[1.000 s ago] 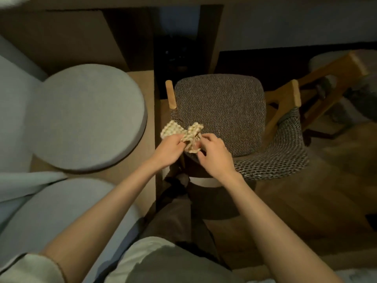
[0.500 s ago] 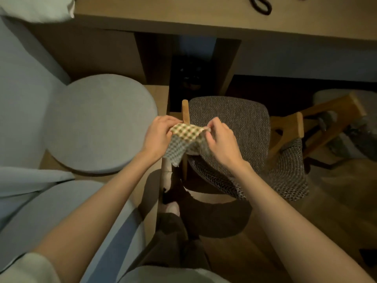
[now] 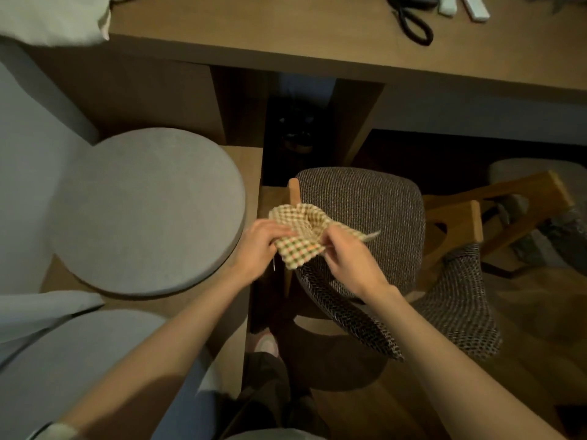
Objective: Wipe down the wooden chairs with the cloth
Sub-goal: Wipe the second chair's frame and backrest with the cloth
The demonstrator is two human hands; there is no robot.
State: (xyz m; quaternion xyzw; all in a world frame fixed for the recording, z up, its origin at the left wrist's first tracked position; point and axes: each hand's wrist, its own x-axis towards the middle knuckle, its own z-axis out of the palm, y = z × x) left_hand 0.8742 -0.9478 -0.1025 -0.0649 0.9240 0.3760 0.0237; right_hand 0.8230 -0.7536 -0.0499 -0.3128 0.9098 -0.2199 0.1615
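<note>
A checked cloth (image 3: 300,235) in cream, green and orange hangs between both hands above the left edge of the wooden chair (image 3: 457,236). My left hand (image 3: 259,249) pinches its left side. My right hand (image 3: 347,258) pinches its right side, where a corner sticks out to the right. The chair has a dark woven seat (image 3: 365,211), a curved woven backrest and light wooden arms. One wooden post (image 3: 293,193) stands just behind the cloth.
A round grey cushioned seat (image 3: 143,211) sits at the left, with another grey cushion (image 3: 63,360) below it. A wooden desk (image 3: 286,30) runs across the top, carrying a black cable and white remotes. A second wooden chair (image 3: 536,198) stands at the right.
The view tilted up, revealing more of the desk. The cloth went from bunched to spread between both hands, and is now partly folded with one corner pointing right.
</note>
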